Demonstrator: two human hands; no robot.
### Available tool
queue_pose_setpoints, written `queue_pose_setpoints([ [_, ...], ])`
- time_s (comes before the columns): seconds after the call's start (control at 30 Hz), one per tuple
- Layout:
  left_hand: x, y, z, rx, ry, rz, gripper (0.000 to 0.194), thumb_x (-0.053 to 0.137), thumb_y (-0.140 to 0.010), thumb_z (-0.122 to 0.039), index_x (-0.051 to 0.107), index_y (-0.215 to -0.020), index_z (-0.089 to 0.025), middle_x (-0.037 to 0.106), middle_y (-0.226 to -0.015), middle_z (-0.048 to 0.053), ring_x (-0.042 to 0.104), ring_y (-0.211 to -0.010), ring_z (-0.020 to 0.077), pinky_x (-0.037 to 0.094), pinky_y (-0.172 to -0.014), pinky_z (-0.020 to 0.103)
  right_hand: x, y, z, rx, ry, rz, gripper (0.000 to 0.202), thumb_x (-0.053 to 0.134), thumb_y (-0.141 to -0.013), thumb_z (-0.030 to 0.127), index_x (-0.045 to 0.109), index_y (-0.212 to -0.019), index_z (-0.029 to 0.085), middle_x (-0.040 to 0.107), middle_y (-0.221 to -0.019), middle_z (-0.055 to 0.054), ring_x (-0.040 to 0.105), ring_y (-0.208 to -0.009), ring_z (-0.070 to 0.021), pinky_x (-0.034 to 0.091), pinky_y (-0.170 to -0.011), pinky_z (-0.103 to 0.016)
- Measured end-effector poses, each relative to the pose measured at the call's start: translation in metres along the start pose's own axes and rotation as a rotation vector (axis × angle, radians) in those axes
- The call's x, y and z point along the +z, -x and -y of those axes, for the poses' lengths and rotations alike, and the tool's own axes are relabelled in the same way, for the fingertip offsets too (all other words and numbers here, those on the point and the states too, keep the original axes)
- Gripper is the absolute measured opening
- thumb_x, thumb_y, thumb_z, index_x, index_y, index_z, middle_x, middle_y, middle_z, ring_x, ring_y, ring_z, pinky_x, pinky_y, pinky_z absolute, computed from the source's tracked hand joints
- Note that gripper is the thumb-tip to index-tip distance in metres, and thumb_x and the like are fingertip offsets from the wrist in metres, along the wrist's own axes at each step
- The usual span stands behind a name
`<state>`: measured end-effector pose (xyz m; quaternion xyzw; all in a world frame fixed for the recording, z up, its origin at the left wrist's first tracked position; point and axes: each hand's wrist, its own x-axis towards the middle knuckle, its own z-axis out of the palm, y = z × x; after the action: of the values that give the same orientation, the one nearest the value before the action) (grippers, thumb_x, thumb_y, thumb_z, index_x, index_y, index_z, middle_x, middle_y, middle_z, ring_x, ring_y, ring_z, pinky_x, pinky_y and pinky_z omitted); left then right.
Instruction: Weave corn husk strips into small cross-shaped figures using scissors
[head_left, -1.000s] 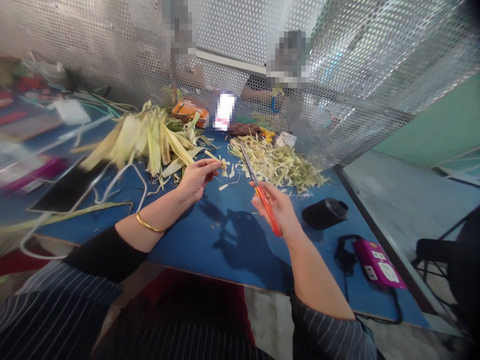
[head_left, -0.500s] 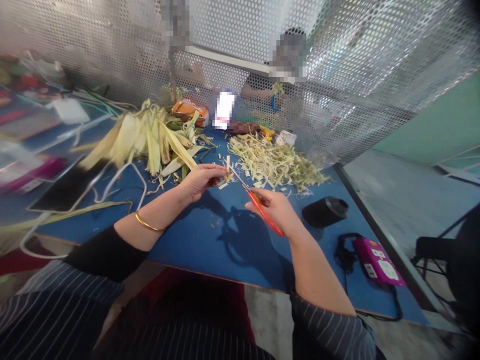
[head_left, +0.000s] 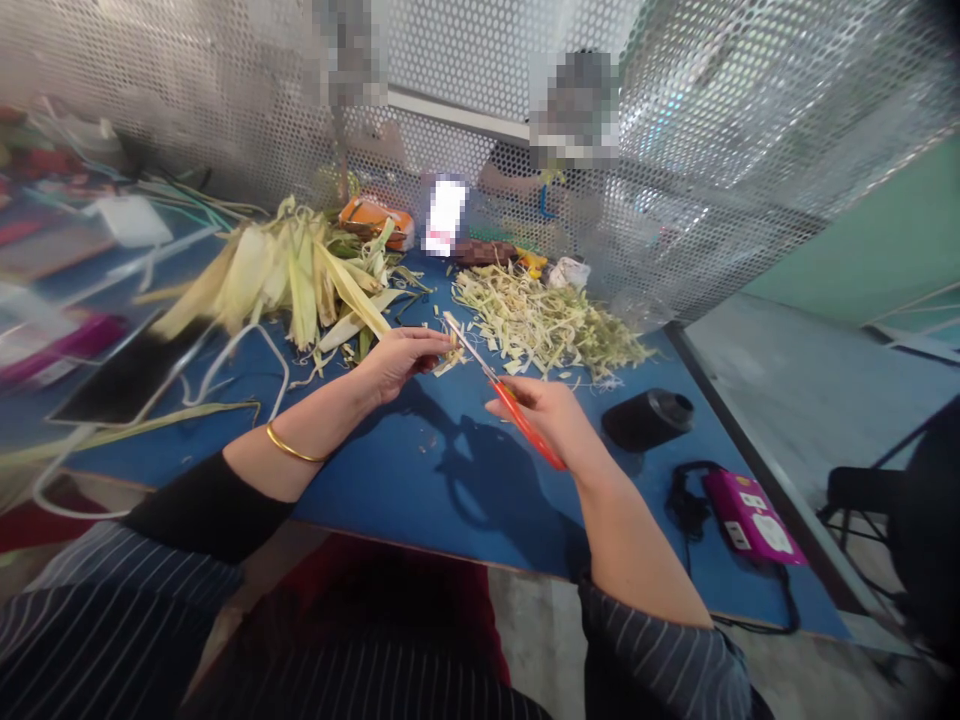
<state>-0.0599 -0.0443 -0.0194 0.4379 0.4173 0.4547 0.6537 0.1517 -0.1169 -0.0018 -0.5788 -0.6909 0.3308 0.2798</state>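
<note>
My right hand (head_left: 551,410) is closed around red-handled scissors (head_left: 529,428). Their blades point up and left, close by the fingertips of my left hand (head_left: 401,362). That hand, with a gold bangle on its wrist, pinches a small piece of corn husk (head_left: 453,343), mostly covered by the fingers. Cut husk bits lie on the blue table beneath the fingertips. Beyond my left hand spreads a bundle of whole corn husks (head_left: 259,270). A heap of shredded husk (head_left: 532,315) lies beyond the scissors.
A black thread cone (head_left: 646,420) lies on its side at the right, near a magenta box (head_left: 754,515) and black cable. To the left are a dark tablet (head_left: 131,370) and white cable. A lit phone (head_left: 446,215) stands before the perforated screen (head_left: 465,130); people are behind it.
The upright husk strip above my left fingertips no longer shows, and the scissor blades now lie across that spot. Both hands have stayed nearly in place.
</note>
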Motion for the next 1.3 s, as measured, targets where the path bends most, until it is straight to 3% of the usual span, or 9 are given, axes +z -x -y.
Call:
queue_pose_setpoints([
  [0.13, 0.0, -0.003, 0.003, -0.003, 0.044, -0.021, 0.01, 0.075, -0.064, -0.015, 0.071, -0.072, -0.011, 0.063, -0.063, 0.002, 0.049, -0.049, 0.0044, 0.039, -0.048, 0.018, -0.003, 0.0, 0.001, 0.007, 0.052, -0.067, 0.044, 0.059, -0.075, 0.056, 0.067, -0.095, 0.018, 0.054, -0.06, 0.003, 0.045, -0.051, -0.0109, 0.033, -0.049, -0.024],
  [0.3, -0.001, -0.004, 0.003, -0.05, 0.289, -0.06, 0.009, 0.065, -0.075, -0.007, 0.069, -0.082, -0.011, 0.067, -0.071, 0.004, 0.063, -0.061, 0.0092, 0.051, -0.062, 0.021, -0.002, -0.004, 0.0, 0.073, 0.593, -0.261, 0.043, 0.054, -0.079, 0.053, 0.062, -0.107, 0.021, 0.069, -0.085, -0.007, 0.062, -0.074, -0.0225, 0.039, -0.059, -0.028],
  [0.43, -0.003, -0.005, 0.002, -0.09, 0.399, -0.019, 0.018, 0.056, -0.079, -0.001, 0.066, -0.092, -0.01, 0.07, -0.078, 0.009, 0.068, -0.072, 0.0128, 0.055, -0.072, 0.024, 0.005, -0.005, 0.0, 0.069, 0.832, -0.152, 0.048, 0.055, -0.079, 0.052, 0.054, -0.117, 0.022, 0.07, -0.086, -0.008, 0.065, -0.073, -0.0246, 0.037, -0.057, -0.029],
  [0.6, -0.002, -0.002, 0.0, -0.068, 0.404, -0.057, 0.013, 0.06, -0.078, -0.004, 0.065, -0.088, -0.011, 0.07, -0.072, 0.006, 0.068, -0.066, 0.0119, 0.055, -0.066, 0.022, 0.014, -0.002, -0.001, -0.178, 0.916, -0.026, 0.034, 0.051, -0.083, 0.04, 0.057, -0.111, 0.023, 0.068, -0.088, -0.005, 0.063, -0.073, -0.0199, 0.038, -0.06, -0.028],
  [0.77, 0.002, 0.005, -0.001, -0.06, 0.329, -0.065, 0.013, 0.07, -0.072, -0.012, 0.066, -0.084, -0.013, 0.068, -0.071, 0.002, 0.066, -0.061, 0.0098, 0.051, -0.054, 0.017, 0.018, 0.0, -0.004, -0.329, 0.848, -0.008, 0.028, 0.052, -0.084, 0.038, 0.064, -0.103, 0.021, 0.063, -0.091, -0.008, 0.061, -0.079, -0.0195, 0.044, -0.068, -0.029],
  [0.93, 0.006, 0.01, 0.002, -0.095, 0.269, -0.067, 0.018, 0.075, -0.067, -0.022, 0.067, -0.081, -0.015, 0.067, -0.072, 0.001, 0.059, -0.053, 0.006, 0.039, -0.044, 0.015, 0.013, -0.006, 0.004, -0.53, 0.504, -0.419, 0.032, 0.049, -0.088, 0.024, 0.058, -0.118, 0.021, 0.06, -0.11, -0.01, 0.058, -0.1, -0.0215, 0.047, -0.087, -0.036],
  [1.0, 0.008, 0.012, 0.003, -0.093, 0.25, -0.037, 0.018, 0.076, -0.066, -0.024, 0.067, -0.079, -0.015, 0.067, -0.072, 0.001, 0.056, -0.05, 0.005, 0.035, -0.042, 0.016, 0.009, -0.011, 0.015, -0.622, 0.502, -0.499, 0.036, 0.05, -0.087, 0.02, 0.055, -0.122, 0.023, 0.057, -0.118, -0.011, 0.054, -0.109, -0.0234, 0.044, -0.093, -0.041],
  [1.17, 0.013, 0.02, 0.001, -0.102, 0.232, 0.03, 0.016, 0.075, -0.065, -0.023, 0.067, -0.076, -0.014, 0.064, -0.067, 0.0, 0.05, -0.046, 0.0038, 0.03, -0.043, 0.018, 0.002, -0.031, 0.038, -0.787, 0.628, -0.314, 0.025, 0.052, -0.087, 0.019, 0.063, -0.108, 0.027, 0.065, -0.112, -0.003, 0.049, -0.118, -0.0213, 0.035, -0.1, -0.041],
  [1.3, 0.014, 0.023, -0.001, -0.127, 0.184, 0.051, 0.015, 0.073, -0.066, -0.025, 0.066, -0.074, -0.014, 0.064, -0.068, 0.001, 0.053, -0.05, 0.006, 0.031, -0.044, 0.019, 0.005, -0.042, 0.036, -0.735, 0.477, -0.28, 0.013, 0.058, -0.085, 0.026, 0.067, -0.093, 0.024, 0.07, -0.095, -0.002, 0.056, -0.106, -0.0186, 0.033, -0.099, -0.037],
])
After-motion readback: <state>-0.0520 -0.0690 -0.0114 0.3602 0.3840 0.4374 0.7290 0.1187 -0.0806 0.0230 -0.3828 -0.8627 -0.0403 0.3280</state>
